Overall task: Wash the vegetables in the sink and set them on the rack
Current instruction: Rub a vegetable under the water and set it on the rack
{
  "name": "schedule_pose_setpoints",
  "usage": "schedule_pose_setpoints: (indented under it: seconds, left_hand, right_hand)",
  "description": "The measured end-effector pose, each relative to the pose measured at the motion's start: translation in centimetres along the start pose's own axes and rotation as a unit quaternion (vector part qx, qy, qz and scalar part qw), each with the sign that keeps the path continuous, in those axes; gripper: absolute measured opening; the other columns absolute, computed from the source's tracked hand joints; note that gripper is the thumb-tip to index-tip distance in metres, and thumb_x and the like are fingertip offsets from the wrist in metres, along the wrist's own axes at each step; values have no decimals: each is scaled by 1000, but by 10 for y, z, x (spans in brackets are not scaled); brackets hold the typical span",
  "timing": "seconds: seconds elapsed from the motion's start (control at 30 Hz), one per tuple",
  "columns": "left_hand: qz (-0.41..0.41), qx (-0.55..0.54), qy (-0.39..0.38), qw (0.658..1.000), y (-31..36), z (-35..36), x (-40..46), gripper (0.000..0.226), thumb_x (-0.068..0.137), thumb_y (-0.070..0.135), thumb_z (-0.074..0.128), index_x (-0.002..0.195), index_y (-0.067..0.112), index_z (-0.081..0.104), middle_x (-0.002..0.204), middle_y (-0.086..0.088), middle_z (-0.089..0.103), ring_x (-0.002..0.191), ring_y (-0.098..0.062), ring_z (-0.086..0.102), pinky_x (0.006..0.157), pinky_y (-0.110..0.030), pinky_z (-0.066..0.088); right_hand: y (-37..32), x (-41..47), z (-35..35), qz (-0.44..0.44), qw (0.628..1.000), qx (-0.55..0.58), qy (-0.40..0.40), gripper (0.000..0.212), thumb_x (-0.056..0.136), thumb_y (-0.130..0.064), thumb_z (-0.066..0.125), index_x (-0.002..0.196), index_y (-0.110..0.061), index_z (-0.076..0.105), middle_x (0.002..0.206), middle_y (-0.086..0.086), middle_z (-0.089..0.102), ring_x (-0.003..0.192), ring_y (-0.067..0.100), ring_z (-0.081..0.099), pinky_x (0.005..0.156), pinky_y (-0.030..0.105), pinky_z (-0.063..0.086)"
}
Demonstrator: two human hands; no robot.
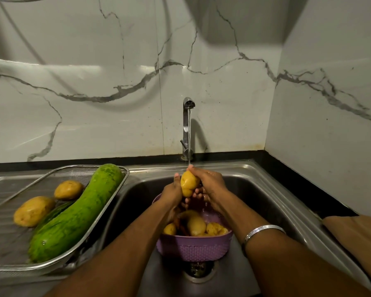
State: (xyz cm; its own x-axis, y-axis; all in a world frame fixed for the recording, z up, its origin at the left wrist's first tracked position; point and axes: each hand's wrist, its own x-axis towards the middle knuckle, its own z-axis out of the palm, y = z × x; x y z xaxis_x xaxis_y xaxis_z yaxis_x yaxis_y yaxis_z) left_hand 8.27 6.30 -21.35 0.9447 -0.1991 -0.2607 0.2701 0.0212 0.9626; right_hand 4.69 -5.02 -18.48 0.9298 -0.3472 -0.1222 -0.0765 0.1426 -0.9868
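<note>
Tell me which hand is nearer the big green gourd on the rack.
Left. The left hand grips the potato on the side toward the gourd; the right hand grips its far side.

My steel sink [266, 190] with purple basket [193, 247] inside, mesh rack [7, 249] on its left drainboard [0, 179].

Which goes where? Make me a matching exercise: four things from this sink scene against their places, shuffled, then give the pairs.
Things:
1. large green gourd
2. purple basket
3. potato being washed
4. tap

Places:
A. held in both hands under the water stream
B. lying on the wire rack
C. at the wall behind the sink
D. standing in the sink basin

Pairs: 1-B, 2-D, 3-A, 4-C
</note>
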Motion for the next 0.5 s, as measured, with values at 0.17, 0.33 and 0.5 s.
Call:
schedule_pose_setpoints:
  seconds: [0.17,0.33,0.5]
  left_hand:
    - [34,15,7,999,-3,-3,5,67,103,60,29,110,4,65,76,-18,61,50,-19,51,54,-27,43]
    - [125,61,15,990,-1,0,1,55,105,52,29,106,12,66,99,-18,72,88,-30,71,86,-45,59]
    - [108,10,-19,994,-1,10,-2,44,107,45,30,124,17,60,111,-13,70,101,-24,67,91,-46,56]
  right_hand:
    - [-3,2,3,2,1000,-6,1,28,91,-43,72,104,-18,77,73,12,70,44,12,53,45,23,49]
    - [2,0,4,-73,993,-91,12,20,101,-35,59,104,-21,72,82,11,72,50,14,60,47,21,52]
    - [6,0,5,-211,932,-294,-3,27,104,-28,53,126,-21,68,117,2,71,112,18,65,80,17,47]
